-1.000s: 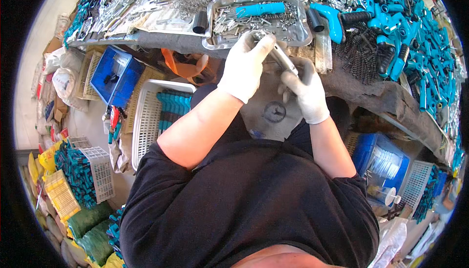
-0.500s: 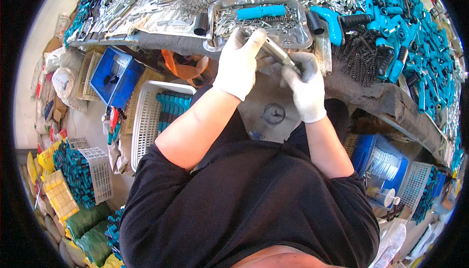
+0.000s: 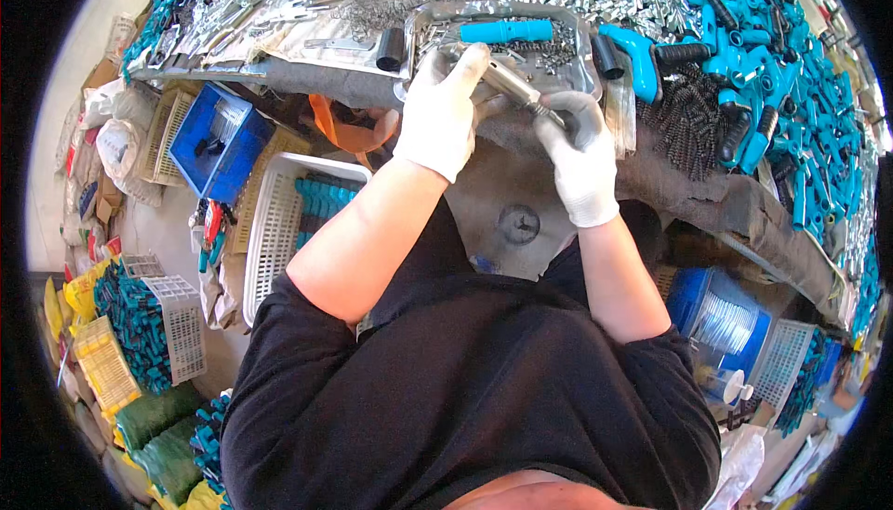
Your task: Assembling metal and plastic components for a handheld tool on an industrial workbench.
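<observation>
Both gloved hands, left hand (image 3: 445,110) and right hand (image 3: 579,152), are clamped on a metal rod (image 3: 516,87) just in front of the grey tray (image 3: 584,62), seemingly mid-assembly; the next move likely calls for seating its right end squarely.

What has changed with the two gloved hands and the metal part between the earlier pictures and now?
Both hands, left hand and right hand, lifted the shiny metal rod-shaped part slightly toward the grey metal tray. Both keep gripping it. The teal handle in the tray stayed put.
</observation>
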`<move>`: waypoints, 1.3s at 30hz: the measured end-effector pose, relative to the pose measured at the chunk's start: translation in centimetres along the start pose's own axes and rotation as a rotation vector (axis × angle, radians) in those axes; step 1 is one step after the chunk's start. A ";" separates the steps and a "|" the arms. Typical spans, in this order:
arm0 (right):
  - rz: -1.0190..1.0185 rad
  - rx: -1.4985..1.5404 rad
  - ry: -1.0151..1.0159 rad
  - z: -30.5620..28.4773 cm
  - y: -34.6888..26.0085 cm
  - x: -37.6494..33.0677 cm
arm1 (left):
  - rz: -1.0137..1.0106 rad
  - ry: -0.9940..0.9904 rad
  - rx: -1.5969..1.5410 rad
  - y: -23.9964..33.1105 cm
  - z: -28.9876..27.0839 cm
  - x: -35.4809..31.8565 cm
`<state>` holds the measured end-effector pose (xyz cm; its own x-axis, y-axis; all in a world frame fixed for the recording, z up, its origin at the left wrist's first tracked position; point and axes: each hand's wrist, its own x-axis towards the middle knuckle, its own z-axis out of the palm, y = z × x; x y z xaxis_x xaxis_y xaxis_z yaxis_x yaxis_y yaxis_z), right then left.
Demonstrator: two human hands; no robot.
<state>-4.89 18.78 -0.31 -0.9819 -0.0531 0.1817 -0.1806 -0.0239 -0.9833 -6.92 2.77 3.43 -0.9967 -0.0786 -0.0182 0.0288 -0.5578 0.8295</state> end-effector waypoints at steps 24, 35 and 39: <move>-0.002 -0.007 -0.026 -0.3 -0.6 5.3 | -0.004 -0.013 -0.030 1.2 -0.4 3.8; -0.307 -0.293 -0.006 0.5 -0.8 5.9 | 0.035 0.033 -0.066 1.9 0.3 5.2; 0.337 0.127 -0.142 0.6 -3.6 6.8 | 0.004 -0.042 -0.092 2.0 -0.4 5.9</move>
<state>-10.85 17.94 4.45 -0.9658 -0.2166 -0.1428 0.1683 -0.1042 -0.9802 -12.69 0.86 4.72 -0.9988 -0.0473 0.0098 0.0375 -0.6314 0.7746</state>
